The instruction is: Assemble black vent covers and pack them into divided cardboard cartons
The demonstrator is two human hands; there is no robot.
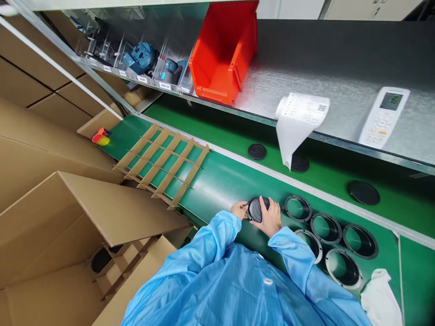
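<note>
Both my hands are at a round black part (254, 210) with a ridged, disc-like top, at the near edge of the green work surface. My left hand (239, 209) pinches its left edge. Across the top and right side curve the fingers of my right hand (271, 219). What lies under the part is hidden. Just right of my right hand stand several hollow black rings, the nearest being an open black ring (288, 206). Several flat black discs lie on the strip beyond the white rail, among them a black disc (257, 151).
A cardboard divider grid (163, 170) lies to the left, above an open cardboard box (44, 235). The metal shelf ahead bears a red bin (217, 88), a paper roll (302, 111) and a remote control (384, 117). A white cloth (380, 296) lies at right.
</note>
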